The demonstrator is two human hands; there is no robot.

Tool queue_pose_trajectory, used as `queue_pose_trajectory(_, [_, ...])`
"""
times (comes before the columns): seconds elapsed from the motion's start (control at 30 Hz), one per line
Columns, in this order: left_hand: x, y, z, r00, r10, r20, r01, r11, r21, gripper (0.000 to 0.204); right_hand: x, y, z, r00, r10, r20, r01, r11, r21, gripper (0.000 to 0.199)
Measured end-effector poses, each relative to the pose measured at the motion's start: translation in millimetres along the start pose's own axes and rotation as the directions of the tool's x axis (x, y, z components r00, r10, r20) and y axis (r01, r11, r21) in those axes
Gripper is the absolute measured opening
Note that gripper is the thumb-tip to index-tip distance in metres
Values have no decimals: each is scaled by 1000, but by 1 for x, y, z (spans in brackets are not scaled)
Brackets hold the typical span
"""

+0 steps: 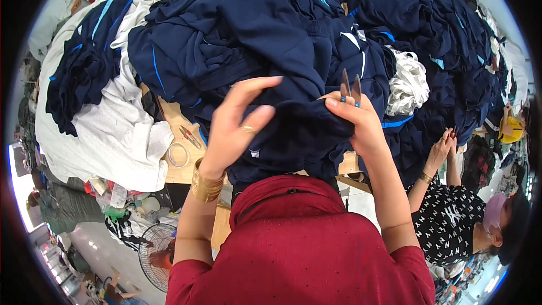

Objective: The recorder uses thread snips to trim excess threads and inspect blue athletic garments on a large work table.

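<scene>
My right hand (364, 121) grips a pair of thread snips (345, 86), blades pointing up and away from me. Its thumb and fingers also pinch the edge of a dark navy garment (305, 130), which hangs bunched in front of my chest. To the left, my left hand (240, 121) is raised over the cloth, thumb and fingers apart, holding nothing. Just beyond both hands lies a big heap of navy garments (248, 22) with light blue and white trim. A small white label (254, 153) shows on the near cloth.
Second thread snips (190, 137) and a clear ring (178, 155) lie on the wooden table (186, 175) at left, beside white cloth (124, 141). A white bundle of strips (409, 82) sits to the right. A co-worker's hands (443, 149) work nearby. A fan (155, 254) stands lower left.
</scene>
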State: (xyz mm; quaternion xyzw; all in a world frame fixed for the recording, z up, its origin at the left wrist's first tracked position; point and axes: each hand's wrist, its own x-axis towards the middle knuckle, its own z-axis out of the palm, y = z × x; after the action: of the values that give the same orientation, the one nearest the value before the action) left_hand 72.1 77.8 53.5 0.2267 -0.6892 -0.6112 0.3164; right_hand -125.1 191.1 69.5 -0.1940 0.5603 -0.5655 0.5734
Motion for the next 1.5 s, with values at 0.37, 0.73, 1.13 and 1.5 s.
queue_pose_trajectory(0.37, [29,16,-7,823,-404,399,478,872,-103,16,-8,-34,-25,996,-30,81,67,859,-507,18])
queue_pose_trajectory(0.73, [10,20,23,673,-450,587,580,813,-42,36,32,-51,6,893,-299,338,441,733,-517,12])
queue_pose_trajectory(1.13, [-11,36,46,857,-468,215,479,570,-668,22,-14,-17,6,761,-645,-71,434,587,-683,12])
queue_pose_trajectory(1.5, [-12,39,56,931,-350,105,320,642,-697,40,-59,-6,9,806,-581,-117,398,677,-618,23])
